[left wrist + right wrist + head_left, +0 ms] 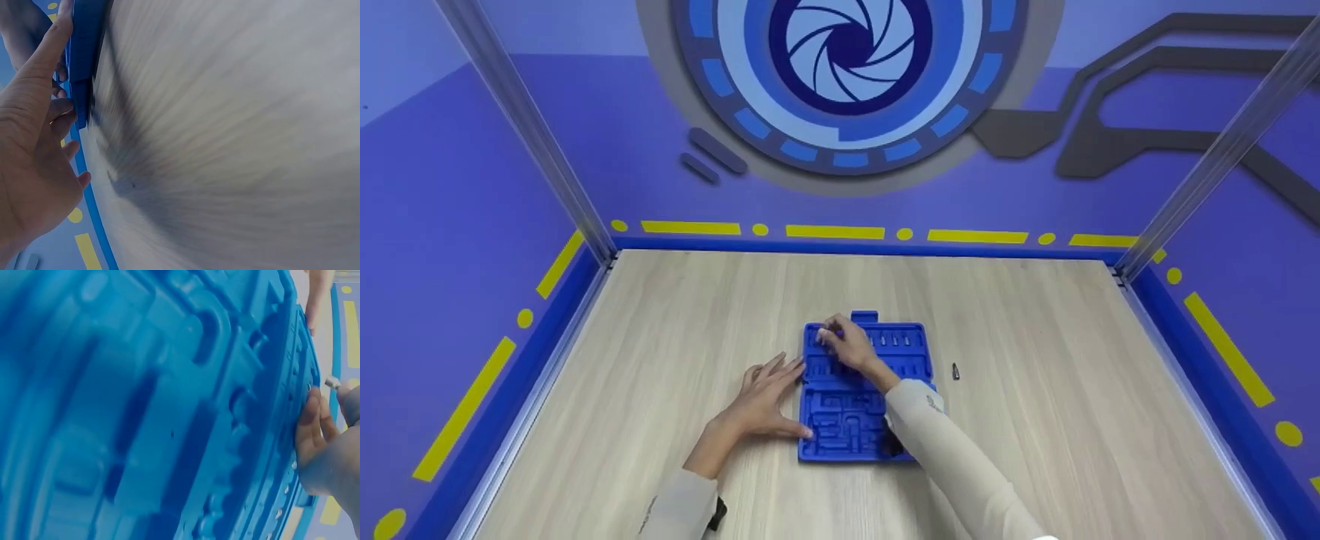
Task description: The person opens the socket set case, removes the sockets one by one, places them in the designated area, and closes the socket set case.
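An open blue moulded tool case (846,390) lies on the table, its recessed halves facing up. My left hand (765,401) rests at its left side, fingers spread and thumb on the near left edge. In the left wrist view, that hand (42,124) lies along the case's side wall (87,45). Over the far half's upper left corner, my right hand (847,343) bends its fingers. The right wrist view shows a small silver bit-like piece (333,382) at the fingertips of this hand (329,444); its exact kind is unclear. Several small metal bits (895,340) sit in the far row.
One loose dark metal bit (955,371) lies on the wooden table (1035,420) to the right of the case. A latch tab (865,316) sticks out at the case's far edge. Blue panels with yellow marks (835,232) enclose the table at the back and sides.
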The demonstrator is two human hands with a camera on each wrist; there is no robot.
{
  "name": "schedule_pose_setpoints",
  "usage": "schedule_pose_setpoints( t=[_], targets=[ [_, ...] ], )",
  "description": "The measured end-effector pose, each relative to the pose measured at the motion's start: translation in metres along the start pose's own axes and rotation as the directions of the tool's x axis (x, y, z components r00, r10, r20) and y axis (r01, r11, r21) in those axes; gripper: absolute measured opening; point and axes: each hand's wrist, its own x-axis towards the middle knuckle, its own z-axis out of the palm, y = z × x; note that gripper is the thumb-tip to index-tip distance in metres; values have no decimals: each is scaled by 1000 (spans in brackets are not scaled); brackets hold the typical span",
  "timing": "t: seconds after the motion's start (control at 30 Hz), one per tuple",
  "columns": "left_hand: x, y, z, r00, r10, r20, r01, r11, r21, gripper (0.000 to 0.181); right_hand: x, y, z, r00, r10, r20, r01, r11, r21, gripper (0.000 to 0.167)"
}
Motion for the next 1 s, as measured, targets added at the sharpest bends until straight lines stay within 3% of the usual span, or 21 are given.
schedule_pose_setpoints(
  t=[0.1,0.2,0.63,1.0],
  targets=[
    [3,2,0,1000,8,1,-8,1000,2,118,-4,-2,-12,996,76,38,-80,992,98,16],
    [4,3,0,1000,15,-2,-15,1000,1,119,-9,-4,-25,989,128,71,-136,983,125,16],
    [3,-2,-2,1000,0,21,0,1000,-1,122,-32,1,-81,987,149,61,-157,972,172,21],
    [2,-2,0,999,-16,42,17,1000,-19,121,-55,18,-124,982,182,44,-186,975,120,34]
  ],
)
